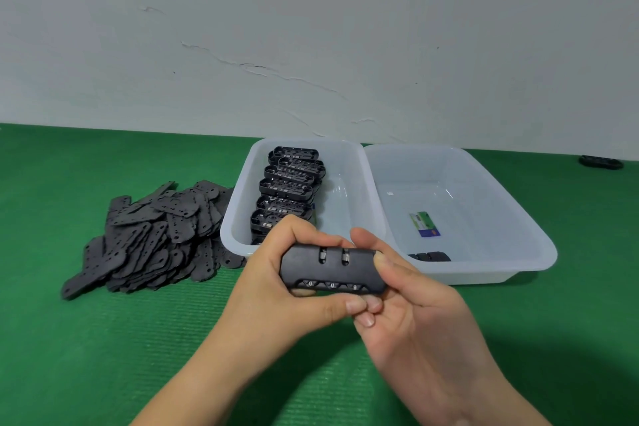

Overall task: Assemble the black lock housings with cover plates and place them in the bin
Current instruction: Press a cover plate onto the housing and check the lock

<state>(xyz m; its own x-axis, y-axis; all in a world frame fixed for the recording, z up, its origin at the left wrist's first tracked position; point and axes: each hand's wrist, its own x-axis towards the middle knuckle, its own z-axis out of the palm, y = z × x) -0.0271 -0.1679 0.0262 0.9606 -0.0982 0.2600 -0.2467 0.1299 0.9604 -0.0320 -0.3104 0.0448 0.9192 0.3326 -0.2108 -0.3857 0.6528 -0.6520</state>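
Note:
Both hands hold one black lock housing point(332, 268) in front of the two bins, its number dials facing me. My left hand point(276, 290) grips its left end, with the thumb under the front edge. My right hand point(408, 318) grips its right end from below. A row of open black housings point(288, 183) fills the left side of the left white bin point(345, 197). One black lock point(429, 257) lies at the near wall inside the right white bin point(498, 218). A heap of flat black cover plates point(155, 235) lies on the green mat left of the bins.
A coloured card point(424, 224) lies on the floor of the right bin. A small black part point(601, 161) sits at the far right by the wall. The green mat point(103, 356) covers the table, and a white wall stands behind the bins.

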